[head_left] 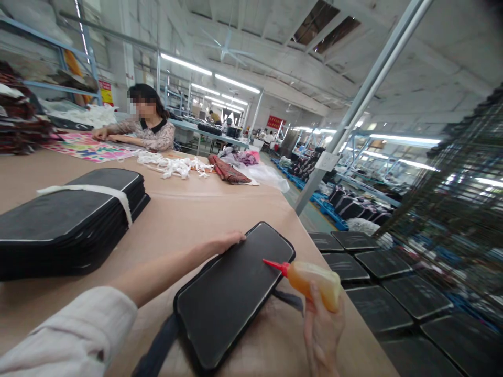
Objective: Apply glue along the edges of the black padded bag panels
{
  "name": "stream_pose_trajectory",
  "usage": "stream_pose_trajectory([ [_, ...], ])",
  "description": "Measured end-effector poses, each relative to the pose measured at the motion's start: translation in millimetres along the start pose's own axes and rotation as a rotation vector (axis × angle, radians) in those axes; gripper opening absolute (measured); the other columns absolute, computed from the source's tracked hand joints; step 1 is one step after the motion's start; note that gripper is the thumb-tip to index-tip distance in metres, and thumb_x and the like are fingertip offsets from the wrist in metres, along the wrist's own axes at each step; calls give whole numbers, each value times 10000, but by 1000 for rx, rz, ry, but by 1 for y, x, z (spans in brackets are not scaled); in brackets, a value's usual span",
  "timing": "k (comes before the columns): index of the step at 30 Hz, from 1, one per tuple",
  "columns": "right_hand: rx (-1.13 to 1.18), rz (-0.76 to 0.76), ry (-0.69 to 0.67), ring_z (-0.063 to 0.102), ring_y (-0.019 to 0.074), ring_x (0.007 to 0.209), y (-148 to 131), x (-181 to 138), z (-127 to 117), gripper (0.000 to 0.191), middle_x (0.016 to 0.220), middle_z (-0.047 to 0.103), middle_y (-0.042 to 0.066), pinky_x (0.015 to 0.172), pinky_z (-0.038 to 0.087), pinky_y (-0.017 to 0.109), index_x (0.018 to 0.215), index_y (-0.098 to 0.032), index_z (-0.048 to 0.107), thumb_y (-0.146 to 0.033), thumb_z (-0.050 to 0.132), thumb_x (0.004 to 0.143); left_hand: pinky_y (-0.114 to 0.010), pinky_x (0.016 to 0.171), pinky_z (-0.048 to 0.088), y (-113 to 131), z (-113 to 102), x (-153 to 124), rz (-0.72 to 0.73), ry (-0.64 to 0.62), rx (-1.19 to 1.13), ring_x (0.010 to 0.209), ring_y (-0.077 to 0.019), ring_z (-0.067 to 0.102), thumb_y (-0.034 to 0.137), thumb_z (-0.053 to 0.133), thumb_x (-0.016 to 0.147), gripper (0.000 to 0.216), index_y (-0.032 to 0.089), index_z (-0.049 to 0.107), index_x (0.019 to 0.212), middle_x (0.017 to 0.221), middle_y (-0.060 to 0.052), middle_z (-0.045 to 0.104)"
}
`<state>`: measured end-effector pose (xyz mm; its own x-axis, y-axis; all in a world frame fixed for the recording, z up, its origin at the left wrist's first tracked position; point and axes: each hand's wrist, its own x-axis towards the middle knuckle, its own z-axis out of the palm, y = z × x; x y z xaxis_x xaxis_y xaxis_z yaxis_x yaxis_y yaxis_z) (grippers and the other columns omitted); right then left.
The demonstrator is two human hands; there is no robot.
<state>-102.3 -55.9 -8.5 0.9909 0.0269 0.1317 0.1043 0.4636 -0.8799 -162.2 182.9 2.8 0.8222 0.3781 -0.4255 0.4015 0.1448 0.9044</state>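
A black rounded panel (231, 293) with a pale edge lies on the brown table (188, 209) in front of me. My left hand (223, 243) rests flat on its far left edge, fingers stretched out. My right hand (322, 330) grips an orange squeeze bottle (314, 280) with a red nozzle. The nozzle tip points at the panel's right side, near its surface. A dark strap sticks out from under the panel.
A tied stack of black panels (66, 220) sits at the left. Several single panels (377, 293) lie spread out on the right, below the table edge. Another person (145, 125) sits at the far end beside white strips (173, 165) and coloured sheets. A metal pole (365, 99) rises at the right.
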Motion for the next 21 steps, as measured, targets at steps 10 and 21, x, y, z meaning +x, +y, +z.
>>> stream_pose_trajectory([
  [10,-106,122,-30,553,159,745,50,-46,-39,635,833,581,37,636,480,235,1015,-144,505,-340,770,472,-244,547,464,-6,-12,12,7,-102,-59,573,-154,579,90,499,441,354,173,501,784,589,20,604],
  [21,35,-137,137,521,131,884,-20,23,13,493,971,526,-2,778,457,278,986,-189,524,-308,742,560,-242,575,473,21,1,-26,121,-214,-71,658,-164,610,88,535,472,410,180,496,869,706,18,629],
])
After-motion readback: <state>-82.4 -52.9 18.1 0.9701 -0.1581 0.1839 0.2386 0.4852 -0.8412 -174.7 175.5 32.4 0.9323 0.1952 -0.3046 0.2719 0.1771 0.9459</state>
